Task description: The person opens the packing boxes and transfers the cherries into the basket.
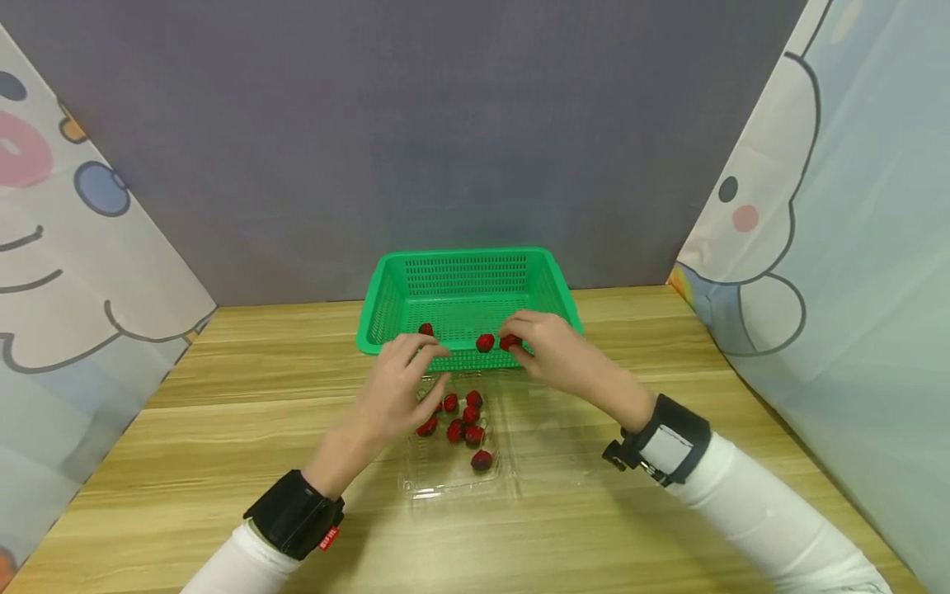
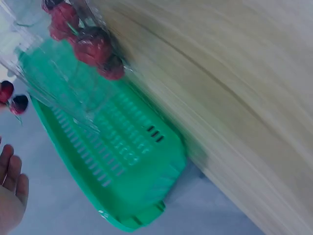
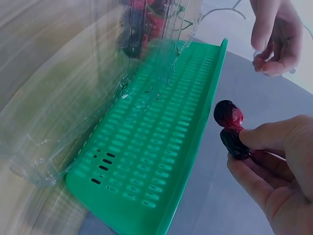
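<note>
Red fruits (image 1: 486, 342) in one green basket (image 1: 467, 259), one clear box (image 1: 449, 492) and the right hand (image 1: 552, 351)
The basket's single fruit shows only in the head view; the box holds at least eight. The left hand (image 1: 404, 384) curves loosely around nothing; the right pinches one of two, touching in the right wrist view.

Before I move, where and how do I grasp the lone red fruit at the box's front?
I'd pinch the lone fruit by its rounded sides, from above: it lies apart from the other fruits, and the clear box is open.
</note>
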